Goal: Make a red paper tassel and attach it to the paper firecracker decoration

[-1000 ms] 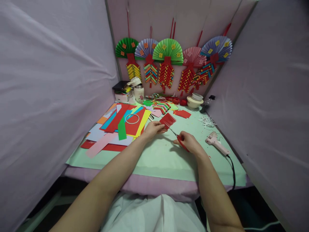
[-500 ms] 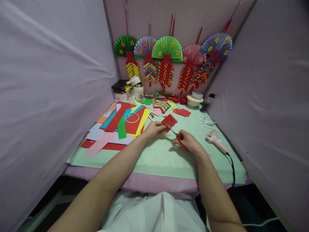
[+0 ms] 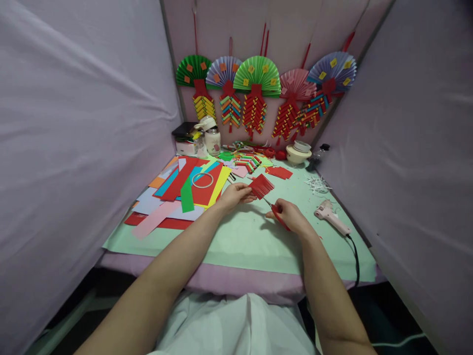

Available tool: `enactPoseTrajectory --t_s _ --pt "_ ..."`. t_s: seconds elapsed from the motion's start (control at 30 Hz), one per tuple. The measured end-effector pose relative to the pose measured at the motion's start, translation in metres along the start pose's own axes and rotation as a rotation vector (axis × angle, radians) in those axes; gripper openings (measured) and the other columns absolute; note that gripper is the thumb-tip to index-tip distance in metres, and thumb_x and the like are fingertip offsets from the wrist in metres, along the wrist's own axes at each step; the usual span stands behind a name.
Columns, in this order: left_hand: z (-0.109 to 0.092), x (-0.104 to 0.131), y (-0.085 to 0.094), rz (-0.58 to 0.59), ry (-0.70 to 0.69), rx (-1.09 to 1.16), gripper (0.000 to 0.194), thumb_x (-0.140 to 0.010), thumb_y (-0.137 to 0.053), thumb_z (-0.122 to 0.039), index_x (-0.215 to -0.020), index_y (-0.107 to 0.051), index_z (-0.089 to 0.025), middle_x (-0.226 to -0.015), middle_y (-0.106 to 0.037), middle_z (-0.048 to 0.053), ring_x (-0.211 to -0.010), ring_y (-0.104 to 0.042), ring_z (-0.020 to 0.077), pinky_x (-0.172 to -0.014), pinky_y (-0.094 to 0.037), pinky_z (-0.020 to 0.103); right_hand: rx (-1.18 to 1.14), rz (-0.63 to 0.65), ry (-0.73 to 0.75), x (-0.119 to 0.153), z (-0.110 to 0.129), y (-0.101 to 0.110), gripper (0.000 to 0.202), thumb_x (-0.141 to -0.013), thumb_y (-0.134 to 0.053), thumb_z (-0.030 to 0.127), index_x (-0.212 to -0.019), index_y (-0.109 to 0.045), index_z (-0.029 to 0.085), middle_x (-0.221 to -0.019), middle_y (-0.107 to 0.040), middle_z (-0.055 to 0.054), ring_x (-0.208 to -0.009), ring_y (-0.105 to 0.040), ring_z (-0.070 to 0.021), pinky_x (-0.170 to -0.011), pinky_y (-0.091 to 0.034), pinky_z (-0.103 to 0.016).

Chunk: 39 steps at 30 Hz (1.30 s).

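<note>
Between thumb and fingers, my left hand [image 3: 236, 195] grips a piece of red paper [image 3: 261, 186] by its left end. Thin parallel slits run into the paper, giving its lower right edge a fringe. My right hand [image 3: 290, 215] is closed round the red handles of a pair of scissors [image 3: 280, 218]. The scissors' tips point up and left, just below the fringed edge; whether they touch the paper I cannot tell. Both hands are held over the pale green table cover [image 3: 254, 251].
Coloured paper sheets [image 3: 166, 213] are piled at left, with a white ring [image 3: 202, 180] on them. A glue gun [image 3: 330, 218] with a black cord lies at right, near white paper shreds [image 3: 318, 185]. A bottle [image 3: 213, 140] and bowl [image 3: 297, 154] stand behind. Paper fans [image 3: 256, 74] hang above.
The red paper has shifted slightly right and turned a little in my left hand. The scissors have drawn back from the slits to just below the paper's edge.
</note>
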<state>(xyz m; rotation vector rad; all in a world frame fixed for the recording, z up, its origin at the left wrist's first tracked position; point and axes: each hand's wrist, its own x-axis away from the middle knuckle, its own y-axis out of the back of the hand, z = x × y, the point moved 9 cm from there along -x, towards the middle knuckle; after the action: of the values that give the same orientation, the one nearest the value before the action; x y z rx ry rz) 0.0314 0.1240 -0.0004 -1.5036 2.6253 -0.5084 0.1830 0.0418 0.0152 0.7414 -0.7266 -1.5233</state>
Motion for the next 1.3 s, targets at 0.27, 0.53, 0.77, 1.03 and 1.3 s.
enactPoseTrajectory --t_s 0.27,0.53,0.77,1.03,1.3 --pt "0.000 -0.003 0.002 0.008 -0.020 -0.033 0.011 -0.080 -0.065 -0.016 -0.086 -0.061 -0.007 -0.086 -0.069 0.014 -0.079 -0.068 0.0186 -0.074 -0.054 0.026 0.004 0.025 0.021 0.000 -0.001 -0.004 0.039 -0.068 -0.060 0.057 -0.068 -0.045 0.020 -0.064 -0.055 0.003 -0.057 -0.042 -0.0120 -0.052 -0.029 -0.024" --pt "0.005 0.000 -0.006 0.055 0.007 -0.101 0.015 -0.077 -0.068 -0.020 -0.084 -0.064 -0.008 -0.084 -0.070 0.013 -0.073 -0.067 0.0161 -0.075 -0.054 0.027 -0.005 0.047 0.012 0.000 -0.001 -0.004 0.041 -0.066 -0.061 0.057 -0.069 -0.045 0.020 -0.066 -0.055 0.002 -0.057 -0.042 -0.0120 -0.051 -0.028 -0.023" --pt "0.008 0.000 -0.007 0.108 0.019 -0.066 0.016 -0.075 -0.069 -0.021 -0.084 -0.066 -0.008 -0.085 -0.070 0.014 -0.075 -0.068 0.0175 -0.076 -0.054 0.028 -0.009 0.032 0.034 0.002 0.002 -0.002 0.041 -0.068 -0.060 0.057 -0.067 -0.043 0.020 -0.063 -0.054 0.002 -0.056 -0.039 -0.0117 -0.052 -0.028 -0.023" --pt "0.009 0.000 -0.008 0.125 0.023 -0.032 0.017 -0.075 -0.070 -0.022 -0.086 -0.066 -0.009 -0.086 -0.070 0.014 -0.077 -0.068 0.0180 -0.077 -0.054 0.028 -0.014 0.027 0.036 0.002 0.003 0.000 0.041 -0.069 -0.060 0.057 -0.065 -0.042 0.020 -0.059 -0.051 0.003 -0.055 -0.038 -0.0113 -0.051 -0.027 -0.023" --pt "0.008 0.000 -0.009 0.113 0.030 -0.013 0.019 -0.077 -0.069 -0.023 -0.087 -0.065 -0.008 -0.087 -0.069 0.015 -0.079 -0.068 0.0182 -0.075 -0.054 0.026 -0.010 0.020 0.026 0.001 0.000 -0.001 0.041 -0.068 -0.060 0.058 -0.066 -0.043 0.020 -0.060 -0.052 0.003 -0.055 -0.039 -0.0117 -0.051 -0.027 -0.023"
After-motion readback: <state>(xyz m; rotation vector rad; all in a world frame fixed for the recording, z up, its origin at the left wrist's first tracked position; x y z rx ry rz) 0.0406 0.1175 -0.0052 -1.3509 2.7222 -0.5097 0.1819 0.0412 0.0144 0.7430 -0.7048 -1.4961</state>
